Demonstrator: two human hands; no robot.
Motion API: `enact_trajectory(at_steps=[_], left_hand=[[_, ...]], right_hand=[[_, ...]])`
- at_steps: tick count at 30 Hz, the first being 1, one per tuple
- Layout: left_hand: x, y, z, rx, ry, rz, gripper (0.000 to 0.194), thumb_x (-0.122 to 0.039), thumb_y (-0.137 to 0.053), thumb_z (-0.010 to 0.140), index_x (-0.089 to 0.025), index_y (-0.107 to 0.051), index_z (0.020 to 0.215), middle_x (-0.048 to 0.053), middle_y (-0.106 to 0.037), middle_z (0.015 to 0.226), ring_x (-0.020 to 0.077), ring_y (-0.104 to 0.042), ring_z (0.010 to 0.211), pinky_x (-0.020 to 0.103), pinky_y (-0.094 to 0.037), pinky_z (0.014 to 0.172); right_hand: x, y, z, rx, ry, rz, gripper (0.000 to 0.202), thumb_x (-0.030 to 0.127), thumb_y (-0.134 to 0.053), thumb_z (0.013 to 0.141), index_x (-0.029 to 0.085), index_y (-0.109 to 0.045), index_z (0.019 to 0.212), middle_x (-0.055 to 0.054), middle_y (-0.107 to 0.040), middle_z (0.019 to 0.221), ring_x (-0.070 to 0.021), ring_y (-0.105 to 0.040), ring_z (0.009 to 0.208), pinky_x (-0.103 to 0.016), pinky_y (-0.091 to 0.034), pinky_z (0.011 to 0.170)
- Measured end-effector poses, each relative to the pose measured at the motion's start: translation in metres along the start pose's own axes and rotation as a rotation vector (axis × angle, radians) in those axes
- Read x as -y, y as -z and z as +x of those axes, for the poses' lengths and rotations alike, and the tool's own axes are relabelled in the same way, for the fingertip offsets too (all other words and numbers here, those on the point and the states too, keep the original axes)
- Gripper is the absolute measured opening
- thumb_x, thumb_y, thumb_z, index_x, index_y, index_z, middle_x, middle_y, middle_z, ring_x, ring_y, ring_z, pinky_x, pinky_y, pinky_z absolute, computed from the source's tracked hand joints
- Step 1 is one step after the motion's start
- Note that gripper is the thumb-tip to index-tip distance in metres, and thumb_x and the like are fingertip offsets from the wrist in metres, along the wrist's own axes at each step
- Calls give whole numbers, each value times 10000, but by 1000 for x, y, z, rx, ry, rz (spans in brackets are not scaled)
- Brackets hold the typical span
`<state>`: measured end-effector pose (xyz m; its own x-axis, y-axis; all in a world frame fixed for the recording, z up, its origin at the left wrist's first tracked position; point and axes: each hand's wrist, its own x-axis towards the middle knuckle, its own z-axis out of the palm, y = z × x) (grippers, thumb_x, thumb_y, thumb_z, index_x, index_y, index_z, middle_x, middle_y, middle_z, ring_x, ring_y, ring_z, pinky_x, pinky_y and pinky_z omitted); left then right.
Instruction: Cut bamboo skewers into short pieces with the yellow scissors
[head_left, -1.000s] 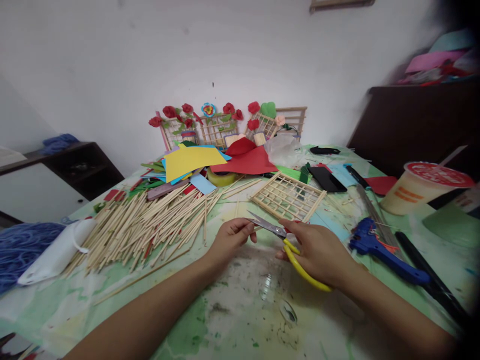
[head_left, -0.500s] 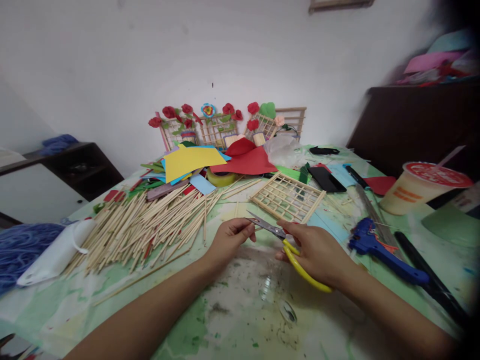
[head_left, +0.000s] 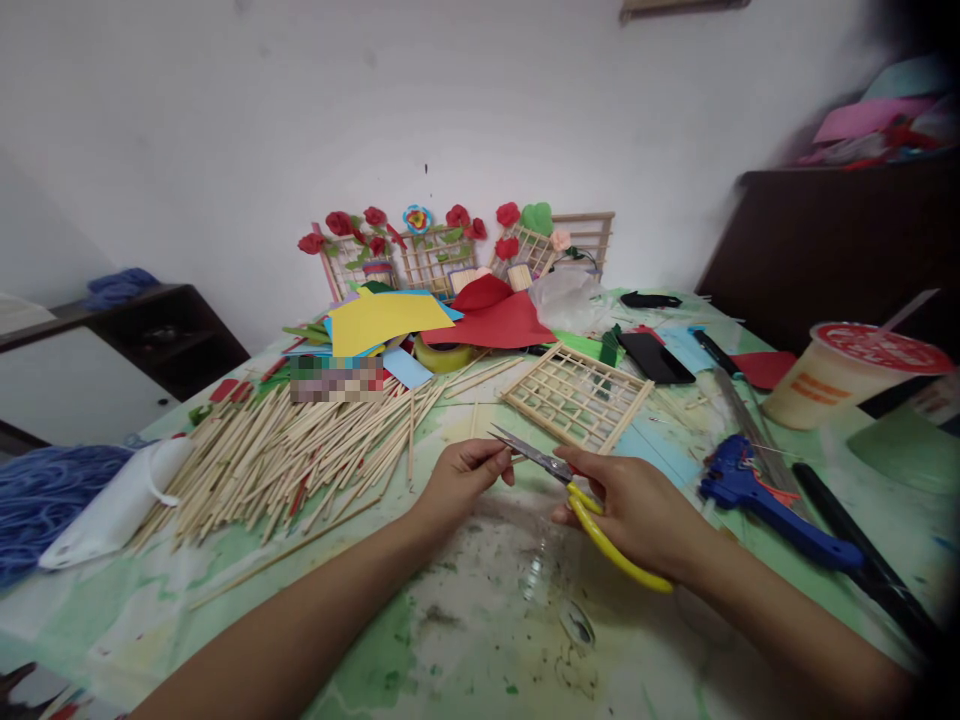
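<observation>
Yellow-handled scissors (head_left: 616,548) are in my right hand (head_left: 637,505), their blades slightly apart and pointing left toward my left hand (head_left: 469,478). The fingers of my left hand are pinched together just under the blade tips; a small pale piece seems to be between the two hands, too small to make out clearly. Just beyond my hands lies a wooden lattice (head_left: 577,397) made of thin sticks. A big heap of thin wooden sticks (head_left: 277,460) spreads to the left of my left hand.
Right of my right hand are a blue glue gun (head_left: 780,515), a black phone (head_left: 656,358) and a drink cup (head_left: 847,375). Coloured paper (head_left: 390,322) and red paper flowers (head_left: 457,215) stand behind. A white holder (head_left: 112,505) lies far left.
Both hands keep nearly the same place. The yellow handles have swung very slightly right and down, and the whole view has shifted a little.
</observation>
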<state>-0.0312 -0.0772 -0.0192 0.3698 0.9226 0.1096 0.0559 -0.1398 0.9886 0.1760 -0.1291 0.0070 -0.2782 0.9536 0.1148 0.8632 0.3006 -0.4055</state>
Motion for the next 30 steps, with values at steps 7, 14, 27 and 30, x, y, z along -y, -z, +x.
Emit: enact_trajectory(at_steps=[7, 14, 27, 30], left_hand=[[-1, -4, -1, -53, 99, -126, 333, -430, -668, 699, -147, -713, 869, 5, -566, 562, 97, -428, 533, 223, -270, 523], [-2, -5, 0, -75, 142, -153, 381, -444, -645, 720, -135, -698, 936, 5, -567, 604, 66, -340, 486, 219, -216, 483], [7, 1, 7, -126, 83, -106, 339, -427, -602, 758, -150, -642, 949, -9, -506, 675, 94, -408, 592, 208, -296, 553], [6, 3, 8, -95, 32, -37, 312, -429, -502, 829, -163, -588, 966, -22, -459, 649, 107, -417, 618, 209, -312, 584]], right_hand=[[1, -1, 3, 10, -14, 23, 330, 472, -527, 776, 225, -624, 972, -12, -601, 617, -152, -523, 543, -233, -278, 493], [-5, -4, 3, -84, -118, -10, 486, 543, -488, 779, 238, -570, 1148, -17, -629, 667, -168, -553, 568, -240, -310, 507], [-10, -7, 4, -130, -146, -176, 469, 517, -467, 794, 217, -559, 1142, -53, -683, 763, -214, -620, 662, -254, -317, 534], [-14, -9, 6, -123, -156, -172, 463, 524, -471, 795, 221, -556, 1134, -63, -697, 848, -232, -634, 731, -259, -330, 553]])
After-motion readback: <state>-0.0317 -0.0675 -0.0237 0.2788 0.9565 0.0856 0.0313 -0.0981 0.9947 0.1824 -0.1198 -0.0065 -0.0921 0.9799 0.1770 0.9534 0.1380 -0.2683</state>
